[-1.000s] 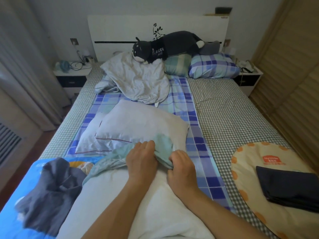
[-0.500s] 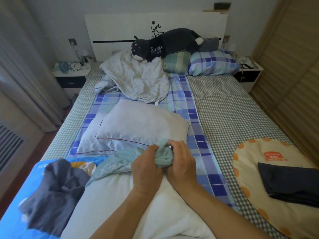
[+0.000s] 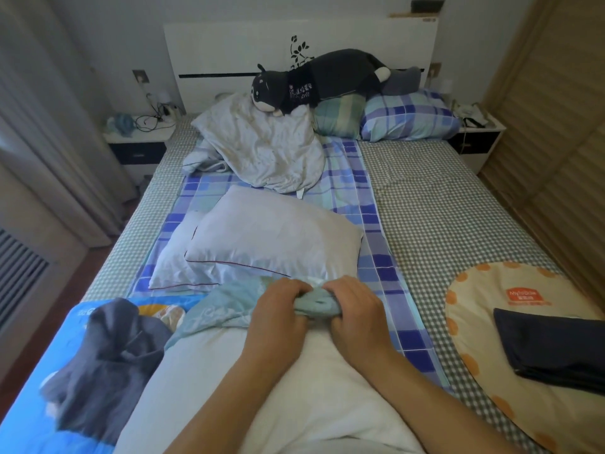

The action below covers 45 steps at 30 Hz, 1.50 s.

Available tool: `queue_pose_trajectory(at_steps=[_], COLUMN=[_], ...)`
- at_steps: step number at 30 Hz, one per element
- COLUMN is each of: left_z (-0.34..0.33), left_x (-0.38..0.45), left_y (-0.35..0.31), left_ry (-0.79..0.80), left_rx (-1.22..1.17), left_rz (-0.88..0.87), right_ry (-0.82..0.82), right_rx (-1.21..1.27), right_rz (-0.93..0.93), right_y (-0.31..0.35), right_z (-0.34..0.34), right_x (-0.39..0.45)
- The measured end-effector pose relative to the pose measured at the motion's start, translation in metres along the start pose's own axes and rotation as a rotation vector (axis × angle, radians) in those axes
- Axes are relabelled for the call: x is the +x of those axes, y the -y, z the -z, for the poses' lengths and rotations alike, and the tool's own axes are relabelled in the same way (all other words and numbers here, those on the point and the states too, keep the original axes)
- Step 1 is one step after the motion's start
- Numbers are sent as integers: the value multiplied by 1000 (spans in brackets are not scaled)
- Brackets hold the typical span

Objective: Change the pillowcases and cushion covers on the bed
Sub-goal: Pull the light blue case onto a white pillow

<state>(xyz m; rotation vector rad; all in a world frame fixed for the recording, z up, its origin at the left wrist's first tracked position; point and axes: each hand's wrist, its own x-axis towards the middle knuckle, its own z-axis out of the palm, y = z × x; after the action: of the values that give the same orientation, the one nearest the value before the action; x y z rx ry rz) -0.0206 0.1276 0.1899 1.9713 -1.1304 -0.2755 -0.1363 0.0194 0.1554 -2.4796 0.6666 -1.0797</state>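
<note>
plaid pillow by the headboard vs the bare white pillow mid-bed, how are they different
The plaid pillow wears a blue checked case; the white pillow looks uncovered, plain with thin dark red piping. The plaid pillow sits at the headboard with the plush toy's rear end on it; the white pillow lies mid-bed on top of a second white one, nothing on it. Both are rectangular, and neither is touched by the hands.

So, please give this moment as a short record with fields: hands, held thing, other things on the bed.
left hand: grips the teal case
right hand: grips the same case, bunched
under hands: white pillow
beyond: two bare pillows, stacked
headboard end: plush cat, plaid pillow
right side: round cushion with dark cloth on it
</note>
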Motion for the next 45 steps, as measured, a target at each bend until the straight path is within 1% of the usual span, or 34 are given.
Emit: queue_pose_trajectory(at_steps=[1, 2, 3, 4, 5, 6, 7, 10, 12, 14, 15, 17, 19, 20, 21, 22, 23, 24, 25, 26, 27, 28, 29, 31, 32, 33, 35, 36, 38, 40, 41, 43, 44, 45], left_z=[9, 17, 26, 35, 43, 49, 51, 55, 55, 59, 60, 60, 59, 59, 59, 58, 53, 46, 35, 24, 16, 10, 5, 4, 10, 20, 48, 60, 68, 59, 54, 48, 45, 40], left_x=[-2, -4, -5, -6, -4, 0, 5, 27, 39, 44, 45, 44, 37, 31, 21, 11, -2, -14, -23, -28, -31, -32, -33, -34, -33, -28, -12, -3, 10, 15, 15, 14, 12, 8], left_y=[0, -1, -2, -3, -8, -16, -20, -24, -16, -14, -17, -28, -34, -37, -39, -43, -48, -53, -55, -54, -55, -55, -54, -47, -38, -27, -4, 3, 7, 4, 1, -8, -12, -16], left_ry=[124, 309, 512, 702, 836, 893, 916, 777, 641, 459, 403, 307, 134, 81, 98, 199, 377, 563, 687, 721, 690, 640, 568, 356, 235, 98, -125, -173, -142, -120, -145, -283, -376, -466], left_rx=[-102, -264, -437, -592, -695, -736, -742, -731, -700, -654, -667, -672, -600, -567, -557, -545, -483, -324, -82, 198, 447, 618, 703, 725, 720, 717, 707, 733, 788, 794, 778, 702, 650, 626], left_rz=[50, 160, 279, 387, 453, 505, 542, 601, 527, 428, 367, 286, 193, 136, 67, 0, -74, -157, -277, -396, -471, -487, -491, -532, -503, -423, -153, -8, 149, 204, 226, 248, 229, 162], right_ry=[45, 106, 200, 337, 491, 614, 685, 748, 791, 908, 974, 1072, 1115, 1126, 1125, 1108, 1071, 1019, 955, 891, 833, 783, 740, 690, 695, 722, 790, 818, 831, 773, 731, 641, 603, 575], right_rx=[47, 125, 235, 364, 477, 541, 558, 622, 806, 1048, 1104, 1114, 1160, 1216, 1272, 1323, 1372, 1421, 1463, 1496, 1522, 1541, 1554, 1539, 1505, 1456, 1327, 1254, 1107, 1027, 1016, 1012, 1012, 1017], right_rz=[-113, -221, -321, -406, -461, -471, -454, -471, -592, -711, -714, -690, -713, -716, -725, -755, -805, -859, -903, -926, -934, -944, -961, -991, -985, -969, -908, -860, -776, -751, -760, -785, -797, -808], right_y=[-2, -5, -7, -8, -7, -4, -2, -2, -6, -8, -7, -1, 3, 1, -2, -7, -13, -19, -25, -28, -30, -31, -31, -33, -33, -32, -25, -19, -2, 16, 21, 25, 25, 26], right_z=[4, 8, 14, 19, 25, 29, 33, 44, 56, 64, 64, 59, 53, 52, 53, 54, 55, 56, 56, 55, 54, 52, 50, 46, 46, 48, 51, 50, 42, 32, 27, 20, 17, 15], right_x=[3, 7, 12, 17, 21, 24, 27, 38, 48, 58, 62, 66, 69, 71, 73, 76, 79, 82, 85, 89, 93, 98, 104, 115, 120, 124, 128, 128, 123, 116, 114, 109, 107, 106])
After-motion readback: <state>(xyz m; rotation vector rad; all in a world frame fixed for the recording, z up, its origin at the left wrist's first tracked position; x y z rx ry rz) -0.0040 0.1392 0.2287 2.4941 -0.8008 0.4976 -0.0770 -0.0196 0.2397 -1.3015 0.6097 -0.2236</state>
